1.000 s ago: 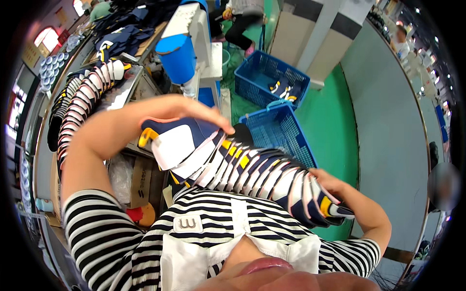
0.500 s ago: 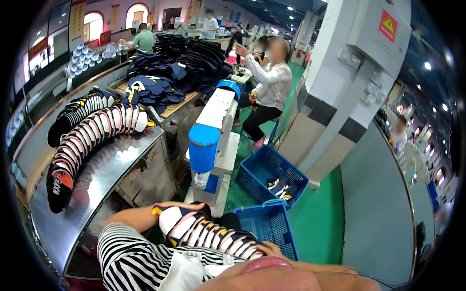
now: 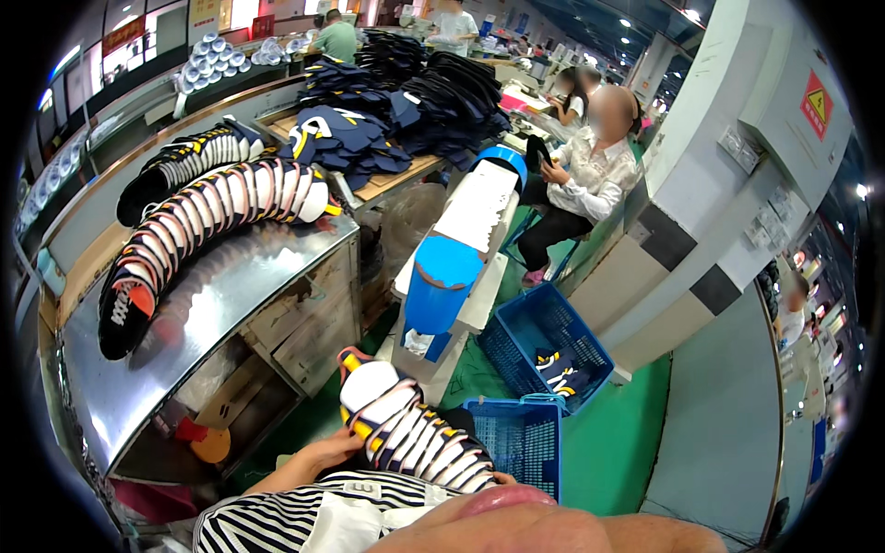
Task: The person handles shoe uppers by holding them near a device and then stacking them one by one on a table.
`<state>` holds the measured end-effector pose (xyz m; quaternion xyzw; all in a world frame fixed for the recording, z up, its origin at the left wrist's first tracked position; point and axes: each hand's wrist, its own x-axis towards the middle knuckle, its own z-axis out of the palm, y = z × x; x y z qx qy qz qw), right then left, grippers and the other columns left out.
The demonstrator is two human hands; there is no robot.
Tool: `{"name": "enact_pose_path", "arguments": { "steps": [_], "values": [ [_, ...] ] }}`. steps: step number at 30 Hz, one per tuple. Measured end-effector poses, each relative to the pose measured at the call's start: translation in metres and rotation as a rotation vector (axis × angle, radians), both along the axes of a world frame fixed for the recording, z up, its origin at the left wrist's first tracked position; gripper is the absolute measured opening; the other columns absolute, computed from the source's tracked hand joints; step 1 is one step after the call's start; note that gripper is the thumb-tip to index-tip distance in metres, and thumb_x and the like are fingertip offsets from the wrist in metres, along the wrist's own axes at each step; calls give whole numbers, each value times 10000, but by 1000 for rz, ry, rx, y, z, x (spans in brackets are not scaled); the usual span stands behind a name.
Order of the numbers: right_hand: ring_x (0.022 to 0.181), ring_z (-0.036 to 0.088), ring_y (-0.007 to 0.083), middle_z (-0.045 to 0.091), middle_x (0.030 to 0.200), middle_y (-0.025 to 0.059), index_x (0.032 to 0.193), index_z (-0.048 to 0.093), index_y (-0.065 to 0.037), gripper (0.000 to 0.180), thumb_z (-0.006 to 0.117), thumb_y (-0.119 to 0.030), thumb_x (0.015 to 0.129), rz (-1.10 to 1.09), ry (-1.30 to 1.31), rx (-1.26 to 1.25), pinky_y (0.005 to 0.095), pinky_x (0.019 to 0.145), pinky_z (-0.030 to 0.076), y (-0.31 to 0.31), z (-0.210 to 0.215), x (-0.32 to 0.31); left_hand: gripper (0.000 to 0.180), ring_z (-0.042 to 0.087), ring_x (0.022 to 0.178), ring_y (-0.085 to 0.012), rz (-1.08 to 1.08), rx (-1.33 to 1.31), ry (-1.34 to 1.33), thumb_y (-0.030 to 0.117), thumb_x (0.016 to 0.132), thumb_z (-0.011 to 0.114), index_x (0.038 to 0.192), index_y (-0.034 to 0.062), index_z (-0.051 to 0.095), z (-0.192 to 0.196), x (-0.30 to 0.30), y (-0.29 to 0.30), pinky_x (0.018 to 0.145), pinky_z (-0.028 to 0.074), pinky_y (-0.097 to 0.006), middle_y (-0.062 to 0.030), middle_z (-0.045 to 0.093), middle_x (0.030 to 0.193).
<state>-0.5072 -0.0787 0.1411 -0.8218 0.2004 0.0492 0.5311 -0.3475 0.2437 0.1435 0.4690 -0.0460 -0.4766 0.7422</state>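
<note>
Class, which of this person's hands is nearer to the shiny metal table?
Left. The left hand, against the striped stack, is right of the shiny metal table; the right hand, mostly hidden at the stack's lower end, is farther right.

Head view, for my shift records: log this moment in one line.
Left hand: touching layered stack; right hand: mostly hidden; bench: similar stacks

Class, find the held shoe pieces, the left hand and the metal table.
Held shoe pieces [image 3: 417, 433], head view: middle of the stack.
Left hand [image 3: 335, 448], head view: its middle.
Metal table [image 3: 198, 321], head view: bare top.
</note>
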Motion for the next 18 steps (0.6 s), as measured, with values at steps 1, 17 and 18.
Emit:
{"name": "enact_pose_path", "arguments": {
  "steps": [1,17,18],
  "values": [
    [1085,526,314,575,1156,148,1335,414,-159,542,557,-216,815,5,-4,-6,385,968,357,4,-1,0,780,378,1253,-158,60,15,20,322,818,684,1425,115,240,1,0,-6,1065,274,-322,-10,405,1370],
    [1154,474,308,544,1217,125,1359,386,-178,602,592,-259,800,170,-39,-98,406,1001,309,70,77,1,1120,566,1083,-316,-575,260,144,922,603,350,1351,89,394,-79,37,-109,816,488,-434,-189,542,1227],
    [1159,471,308,542,1220,124,1361,384,-179,606,594,-262,799,157,-16,-89,407,1003,306,69,79,-5,1132,564,1082,-330,-606,262,46,921,611,340,1358,72,380,-56,40,-115,805,489,-462,-208,538,1222]
  ]
}}
